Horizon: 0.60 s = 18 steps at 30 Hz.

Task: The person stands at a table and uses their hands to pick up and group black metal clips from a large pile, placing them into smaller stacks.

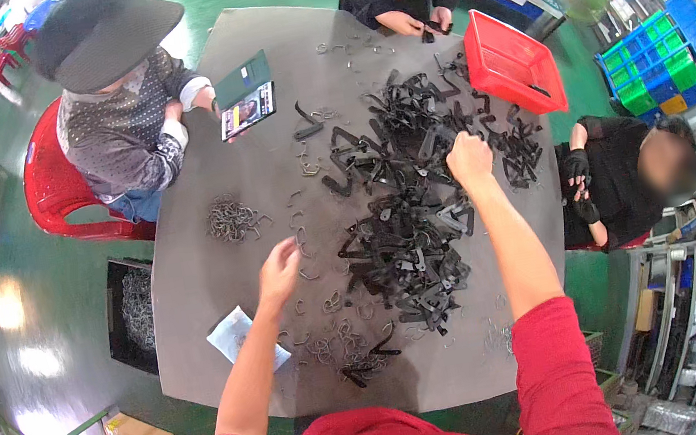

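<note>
A long heap of black V-shaped clip-like pieces (410,235) covers the middle of the grey table (180,189). My right hand (471,158) is closed in a fist over the heap's right side; whatever it grips is hidden. To the left of the heap, my left hand (281,272) has its fingers drawn together. It is beside a loose line of small bent metal hooks (301,234), and I cannot make out what is between its fingertips. A denser pile of metal hooks (232,219) lies farther left. More hooks (345,341) are scattered nearer to me, by a few black pieces.
A red plastic basket (510,64) stands at the far right edge. A pale packet (246,338) lies near my left forearm. Another person sits at the left with a phone in an open case (247,110); others are across and at right. A dark bin of metal pieces (136,306) is on the floor.
</note>
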Available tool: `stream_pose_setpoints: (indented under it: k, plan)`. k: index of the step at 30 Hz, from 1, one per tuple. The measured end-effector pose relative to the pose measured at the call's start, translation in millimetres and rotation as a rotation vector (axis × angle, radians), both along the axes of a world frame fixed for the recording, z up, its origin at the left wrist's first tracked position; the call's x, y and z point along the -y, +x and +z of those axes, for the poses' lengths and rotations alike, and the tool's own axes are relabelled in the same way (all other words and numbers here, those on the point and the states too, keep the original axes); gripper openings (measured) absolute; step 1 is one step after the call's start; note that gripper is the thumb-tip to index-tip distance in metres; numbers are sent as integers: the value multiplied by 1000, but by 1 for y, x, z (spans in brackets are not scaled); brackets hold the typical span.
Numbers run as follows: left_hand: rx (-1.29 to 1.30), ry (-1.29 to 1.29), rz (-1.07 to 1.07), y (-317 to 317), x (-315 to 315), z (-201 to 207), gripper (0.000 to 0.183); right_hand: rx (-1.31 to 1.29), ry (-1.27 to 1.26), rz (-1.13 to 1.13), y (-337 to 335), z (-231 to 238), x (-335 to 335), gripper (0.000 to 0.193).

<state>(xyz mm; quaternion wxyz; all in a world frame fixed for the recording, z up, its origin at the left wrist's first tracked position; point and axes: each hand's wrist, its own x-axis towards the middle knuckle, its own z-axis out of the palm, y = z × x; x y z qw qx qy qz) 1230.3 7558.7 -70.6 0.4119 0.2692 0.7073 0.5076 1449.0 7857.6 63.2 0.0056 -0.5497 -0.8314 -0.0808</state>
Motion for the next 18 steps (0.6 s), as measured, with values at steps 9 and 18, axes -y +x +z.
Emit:
stream_pose_setpoints:
  k: [9, 18]
  plan:
    - [346, -276, 288, 10, 174, -48, 40, 5, 126, -93, 16, 12, -66, 14]
    - [412, -285, 354, 2, 173, -53, 43, -19, 167, -87, 7, 23, -78, 14]
